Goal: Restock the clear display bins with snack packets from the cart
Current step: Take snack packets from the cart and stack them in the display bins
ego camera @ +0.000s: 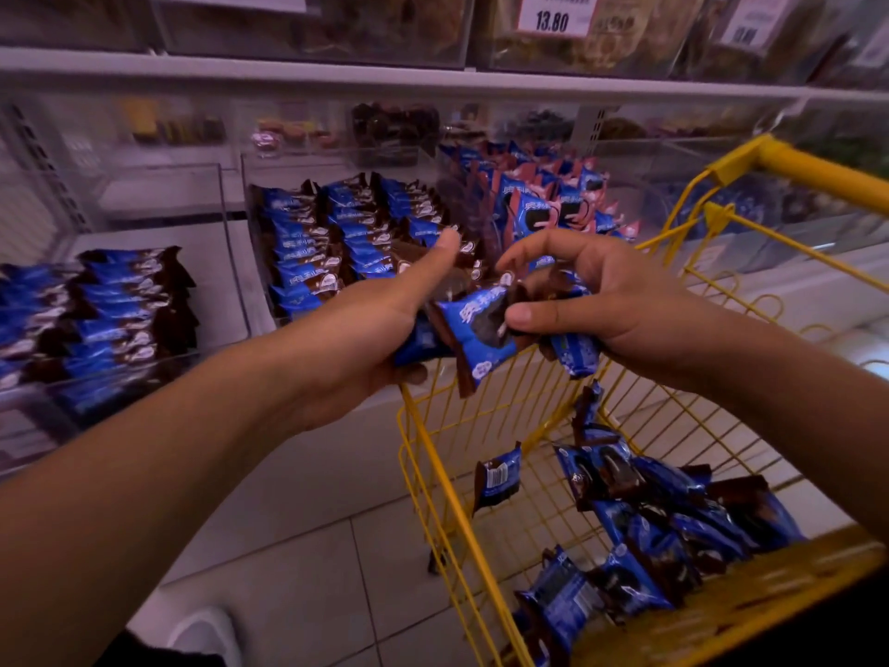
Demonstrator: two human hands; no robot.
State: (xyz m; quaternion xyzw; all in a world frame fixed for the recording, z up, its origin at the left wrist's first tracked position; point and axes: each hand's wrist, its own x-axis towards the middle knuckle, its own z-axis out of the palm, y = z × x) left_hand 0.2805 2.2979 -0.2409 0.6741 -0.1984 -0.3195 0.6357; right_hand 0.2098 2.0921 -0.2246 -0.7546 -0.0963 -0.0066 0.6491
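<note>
Both hands meet above the front rim of the yellow wire cart [435, 454], sharing a bunch of blue and brown snack packets [481, 329]. My left hand [385, 320] grips packets from below with its thumb stretched forward. My right hand [591, 291] pinches packets from above, and one blue packet [575, 353] hangs under its palm. Several loose packets [673, 503] lie in the cart basket. Behind the hands, the middle clear bin [255, 262] holds neat rows of the same packets.
A left clear bin [226, 262] holds more blue packets in rows. To the right, another bin holds blue and pink packets [539, 204]. An upper shelf [433, 81] carries bins with price tags [553, 12]. White floor tiles [312, 570] lie below.
</note>
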